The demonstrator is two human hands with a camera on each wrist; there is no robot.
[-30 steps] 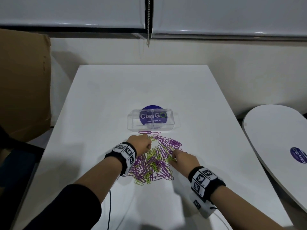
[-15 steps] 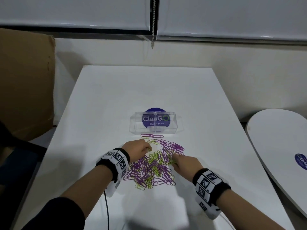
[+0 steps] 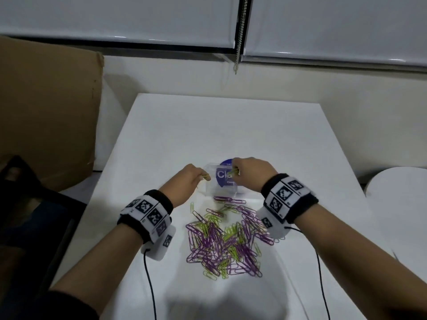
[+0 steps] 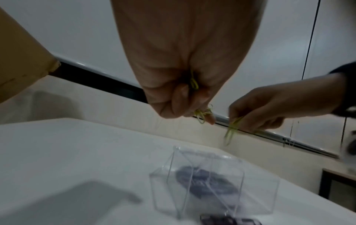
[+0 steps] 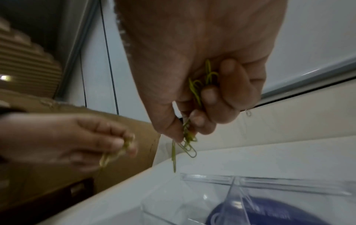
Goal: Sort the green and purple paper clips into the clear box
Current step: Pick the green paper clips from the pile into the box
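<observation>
Above the clear plastic divided box on the white table, left hand and right hand each pinch green wire paper clips, best released low over one compartment.

The right hand hangs above the clear box, its fingers curled round a bunch of green paper clips, several of which dangle below the fingertips over the box's left end. The left hand is off to the left, blurred, and pinches a few more green clips in its fingertips beyond the white table's left edge, with brown cardboard behind it. The box stands on the table with a clear divider across it, and a purple round sticker shows through its floor.
</observation>
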